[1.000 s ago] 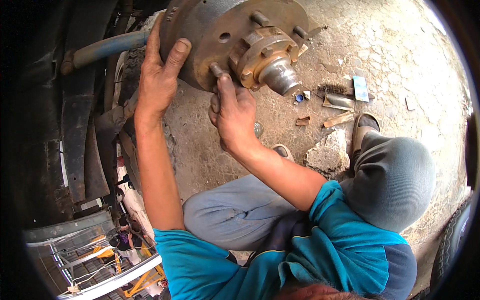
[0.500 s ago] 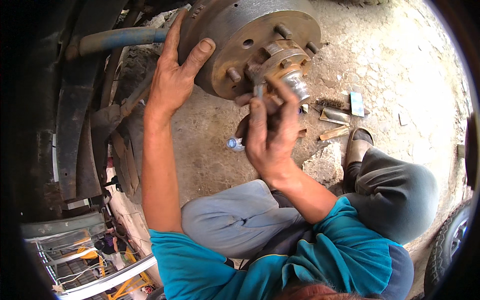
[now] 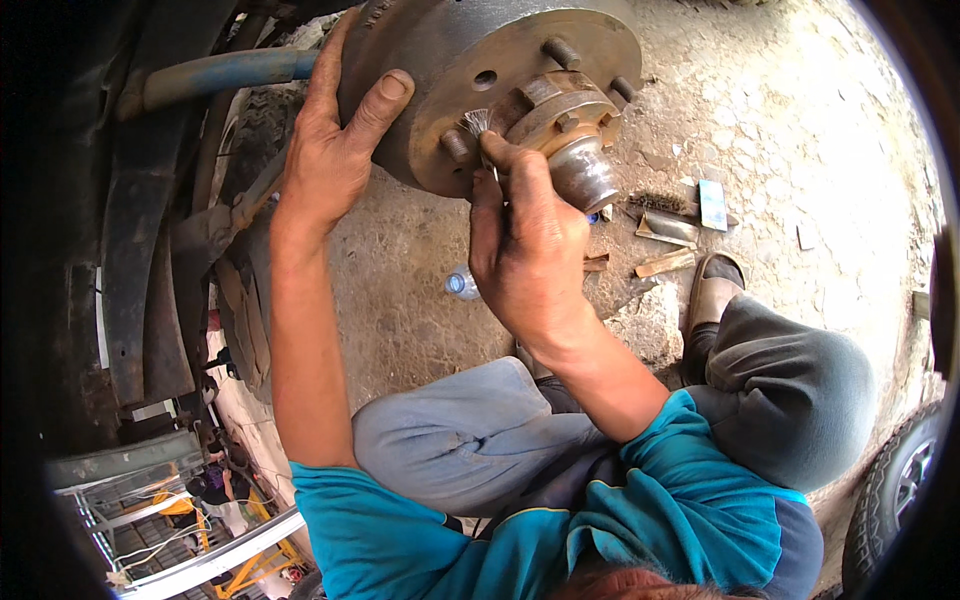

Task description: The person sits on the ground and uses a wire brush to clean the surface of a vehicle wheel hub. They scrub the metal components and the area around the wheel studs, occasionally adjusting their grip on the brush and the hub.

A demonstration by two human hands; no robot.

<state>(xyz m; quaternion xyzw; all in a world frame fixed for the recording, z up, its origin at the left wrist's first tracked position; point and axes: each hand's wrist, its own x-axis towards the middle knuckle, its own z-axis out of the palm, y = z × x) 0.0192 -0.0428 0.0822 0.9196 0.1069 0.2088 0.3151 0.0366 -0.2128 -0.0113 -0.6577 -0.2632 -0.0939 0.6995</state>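
The grip of the right hand (image 3: 532, 242) is pinching a small wire brush (image 3: 477, 122), its fanned bristles pointing upward, away from the wrist. The threaded stud (image 3: 455, 147) is sitting just left of the bristles, its long axis slanting outward, lower right, from the brake drum (image 3: 425, 60). The left hand (image 3: 335, 165), farther off, is bracing the drum's side, thumb spread.

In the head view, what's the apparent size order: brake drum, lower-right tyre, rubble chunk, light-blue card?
1. Brake drum
2. Lower-right tyre
3. Rubble chunk, partly hidden
4. Light-blue card
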